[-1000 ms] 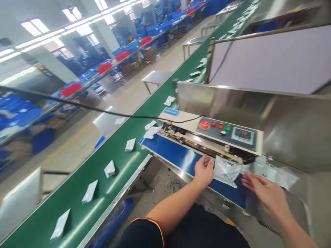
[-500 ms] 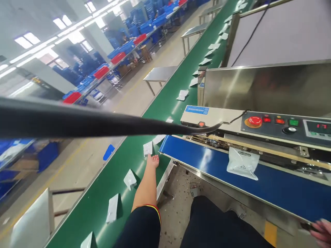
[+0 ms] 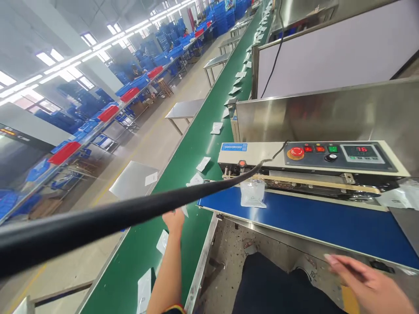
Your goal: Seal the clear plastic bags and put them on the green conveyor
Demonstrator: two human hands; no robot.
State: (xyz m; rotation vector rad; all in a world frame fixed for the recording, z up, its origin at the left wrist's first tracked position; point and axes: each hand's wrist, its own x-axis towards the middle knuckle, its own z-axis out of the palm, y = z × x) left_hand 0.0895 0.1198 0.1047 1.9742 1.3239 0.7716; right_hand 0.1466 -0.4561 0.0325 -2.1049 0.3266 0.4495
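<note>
My left hand (image 3: 174,219) reaches over the green conveyor belt (image 3: 193,237), next to a white packet (image 3: 185,211). A black cable partly covers its fingers, so its grip is hidden. My right hand (image 3: 362,277) is low at the right, in front of the blue belt (image 3: 304,218), its fingers curled towards the thumb; whether it holds anything is hidden. A translucent white pouch (image 3: 253,194) stands on the blue belt, its top edge at the sealing machine (image 3: 262,152).
The black cable (image 3: 131,218) crosses the view from the left to the machine. More packets (image 3: 144,290) lie along the green belt. Another pouch (image 3: 399,196) is at the machine's right end. Metal side tables (image 3: 185,110) stand beyond the green belt.
The view has shifted, with more of the machine's right side showing. My right hand has come further into view. My left hand now appears lower and further left, partly behind the cable.
</note>
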